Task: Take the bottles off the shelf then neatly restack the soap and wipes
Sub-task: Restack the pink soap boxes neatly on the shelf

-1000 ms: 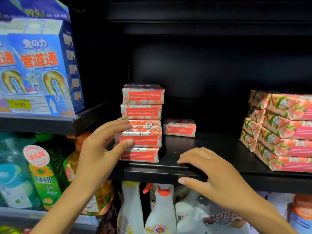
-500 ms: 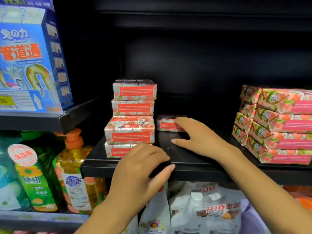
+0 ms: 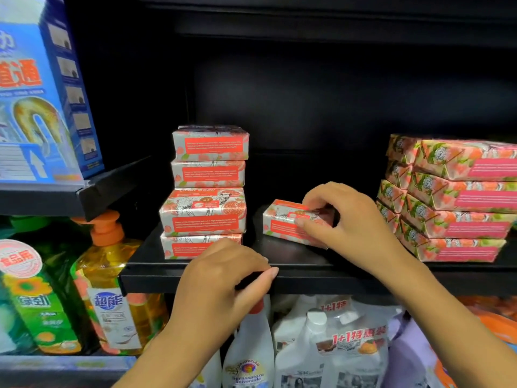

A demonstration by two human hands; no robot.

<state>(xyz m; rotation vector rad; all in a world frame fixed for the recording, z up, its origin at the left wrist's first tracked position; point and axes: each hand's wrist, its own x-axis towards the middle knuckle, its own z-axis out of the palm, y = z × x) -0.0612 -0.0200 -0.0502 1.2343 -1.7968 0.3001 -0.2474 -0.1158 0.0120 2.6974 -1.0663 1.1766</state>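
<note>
Soap bars are five: one loose bar point(image 3: 279, 223) pinched in my right hand point(image 3: 345, 217), four in a stack point(image 3: 207, 191) just left of it, behind my left hand point(image 3: 221, 281) that grips the shelf edge point(image 3: 156, 281).

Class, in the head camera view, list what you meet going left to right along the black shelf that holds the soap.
On the black shelf: stack of four soap bars → single soap bar → right hand, gripping that bar → pile of pink wrapped packs.
</note>
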